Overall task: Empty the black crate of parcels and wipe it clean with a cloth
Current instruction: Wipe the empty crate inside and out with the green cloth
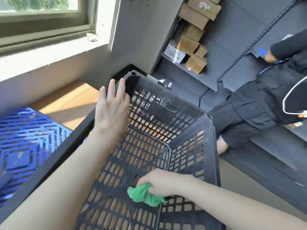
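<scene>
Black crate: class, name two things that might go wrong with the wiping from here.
1. The left hand only presses flat against a wall of the black crate, which may slide or tip under a firm wipe.
2. The green cloth, bunched in the right hand, could snag in the crate's slotted floor.

black crate (166,103): slotted plastic, empty inside | green cloth (143,195): bunched in my right hand (160,182), pressed on crate floor

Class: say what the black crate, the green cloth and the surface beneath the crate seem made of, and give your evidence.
Black crate: probably moulded plastic, matte, dusty; slotted lattice walls. Green cloth: soft fabric, crumpled in the right hand. Surface beneath: wood-grain boards, possibly laminate.
</scene>
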A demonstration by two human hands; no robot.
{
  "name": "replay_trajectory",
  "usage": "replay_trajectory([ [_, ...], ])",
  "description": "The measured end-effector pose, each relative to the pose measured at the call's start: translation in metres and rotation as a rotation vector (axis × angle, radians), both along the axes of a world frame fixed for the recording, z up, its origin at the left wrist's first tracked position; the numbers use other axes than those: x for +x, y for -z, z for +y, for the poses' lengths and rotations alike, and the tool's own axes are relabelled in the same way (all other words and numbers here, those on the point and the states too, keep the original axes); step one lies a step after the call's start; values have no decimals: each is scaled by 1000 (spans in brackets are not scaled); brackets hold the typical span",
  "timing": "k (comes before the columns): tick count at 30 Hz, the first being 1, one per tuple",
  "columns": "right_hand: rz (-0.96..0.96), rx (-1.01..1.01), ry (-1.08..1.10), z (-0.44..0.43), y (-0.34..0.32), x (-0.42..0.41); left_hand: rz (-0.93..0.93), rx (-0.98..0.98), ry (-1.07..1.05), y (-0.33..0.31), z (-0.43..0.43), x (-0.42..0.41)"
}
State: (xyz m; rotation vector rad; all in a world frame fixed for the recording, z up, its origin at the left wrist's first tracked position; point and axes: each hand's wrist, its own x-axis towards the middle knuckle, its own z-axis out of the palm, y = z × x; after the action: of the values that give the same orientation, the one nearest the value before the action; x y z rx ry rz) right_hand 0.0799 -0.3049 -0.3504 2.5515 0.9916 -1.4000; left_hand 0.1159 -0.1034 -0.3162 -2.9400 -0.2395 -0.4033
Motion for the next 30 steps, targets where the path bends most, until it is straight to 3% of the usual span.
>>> replay_trajectory([
  [4,-23,292,330,4,-18,7,-68,-124,82,-4,1,-7],
  [9,13,630,594,5,-41,6,-237,-565,296,-16,1,-20],
  [12,92,796,730,2,-52,7,-152,-893,249,-26,-6,-46],
  [16,250,1002,907,0,-66,11,128,-1166,77,-35,-7,-78],
  [19,354,1069,958,0,-76,12,228,-1214,9,-34,-10,-97],
  [22,475,1069,929,-3,-85,10,152,-1105,18,-41,-15,-111],
  [26,680,1035,838,-6,-93,9,36,-1113,15,-50,-31,-120],
  [30,521,999,648,-11,-91,19,-143,-1179,-79,-57,-47,-125],
])
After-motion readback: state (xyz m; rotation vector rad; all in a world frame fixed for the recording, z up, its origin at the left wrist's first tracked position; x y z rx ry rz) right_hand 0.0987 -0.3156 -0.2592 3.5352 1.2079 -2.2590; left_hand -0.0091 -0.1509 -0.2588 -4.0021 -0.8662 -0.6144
